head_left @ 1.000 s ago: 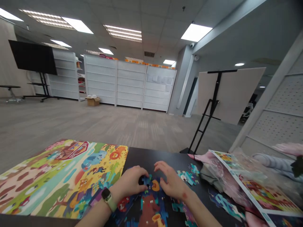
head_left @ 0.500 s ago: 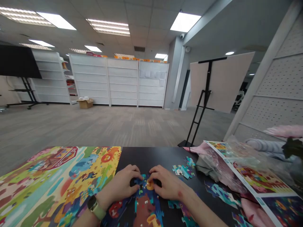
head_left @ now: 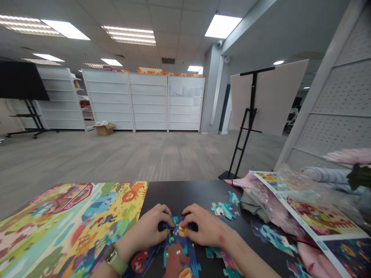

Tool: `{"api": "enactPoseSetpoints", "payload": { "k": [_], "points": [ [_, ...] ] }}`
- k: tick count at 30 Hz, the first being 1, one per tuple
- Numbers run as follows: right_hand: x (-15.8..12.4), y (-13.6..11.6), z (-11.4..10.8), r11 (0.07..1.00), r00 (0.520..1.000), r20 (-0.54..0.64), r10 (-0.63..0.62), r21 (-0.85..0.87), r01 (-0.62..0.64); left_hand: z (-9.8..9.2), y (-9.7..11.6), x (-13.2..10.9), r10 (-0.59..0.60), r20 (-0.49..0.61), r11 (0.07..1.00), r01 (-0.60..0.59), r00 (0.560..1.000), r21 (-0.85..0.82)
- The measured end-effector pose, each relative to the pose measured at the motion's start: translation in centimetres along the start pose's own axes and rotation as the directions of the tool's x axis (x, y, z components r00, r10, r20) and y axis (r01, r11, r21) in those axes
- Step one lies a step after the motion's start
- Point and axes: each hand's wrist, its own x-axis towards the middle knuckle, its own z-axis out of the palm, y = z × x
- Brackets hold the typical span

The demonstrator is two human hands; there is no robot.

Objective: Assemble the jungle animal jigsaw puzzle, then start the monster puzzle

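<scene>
A dark blue jigsaw section with a brown bear (head_left: 177,255) lies on the black table in front of me. At its upper end, my left hand (head_left: 152,227) pinches the left side of a blue puzzle piece (head_left: 175,222), fingers curled and thumb below. My right hand (head_left: 205,226) grips a puzzle piece with an orange patch (head_left: 182,230) between thumb and fingers, right beside the left hand's piece. The fingers partly hide both pieces, so how they join is unclear. A section with a red figure (head_left: 140,261) sits under my left wrist.
A finished colourful puzzle (head_left: 72,227) covers the table's left side. Loose teal puzzle pieces (head_left: 224,209) and more pieces (head_left: 272,236) lie to the right. Beyond them are a printed picture sheet (head_left: 323,222), clear plastic wrap and pink cloth (head_left: 310,255). An easel (head_left: 246,127) stands behind the table.
The view has shifted slightly. Both hands stay at the upper end of the bear section, with only small finger movements; the loose pieces lie as before.
</scene>
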Motion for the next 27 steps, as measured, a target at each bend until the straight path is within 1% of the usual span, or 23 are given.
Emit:
{"api": "enactPoseSetpoints", "payload": {
  "k": [3,7,11,15,19,22,24,27],
  "points": [
    [0.0,-0.2,-0.1,1.000,1.000,0.014,0.016,0.004,-0.016,0.0,-0.1,0.0,-0.008,-0.004,1.000,0.008,1.000,-0.020],
    [0.1,-0.2,-0.2,1.000,1.000,0.020,0.021,0.009,-0.021,0.2,-0.2,0.0,-0.054,-0.047,0.996,0.051,0.997,-0.075],
    [0.2,0.0,0.0,1.000,1.000,0.012,0.005,0.031,-0.005,0.3,-0.2,0.3,-0.076,-0.080,0.981,0.060,0.994,-0.185],
    [0.1,-0.1,0.0,0.999,1.000,0.005,0.005,0.036,-0.005,0.3,-0.7,0.7,-0.127,-0.095,0.939,0.088,0.987,-0.332],
    [0.0,-0.4,-0.3,0.999,1.000,0.012,0.008,0.042,-0.008,0.5,-1.2,1.0,-0.219,-0.051,0.862,0.169,0.974,-0.479],
    [0.0,-0.5,-0.4,0.999,1.000,0.017,0.007,0.050,-0.008,0.8,-1.4,1.1,-0.282,-0.015,0.809,0.229,0.959,-0.542],
    [0.0,-0.5,-0.4,0.998,1.000,0.012,0.006,0.054,-0.006,0.9,-1.4,1.2,-0.306,-0.016,0.795,0.247,0.952,-0.554],
    [0.0,-0.3,-0.3,0.998,1.000,0.001,0.003,0.058,-0.003,0.9,-1.5,1.2,-0.316,-0.041,0.807,0.245,0.948,-0.538]
  ]
}}
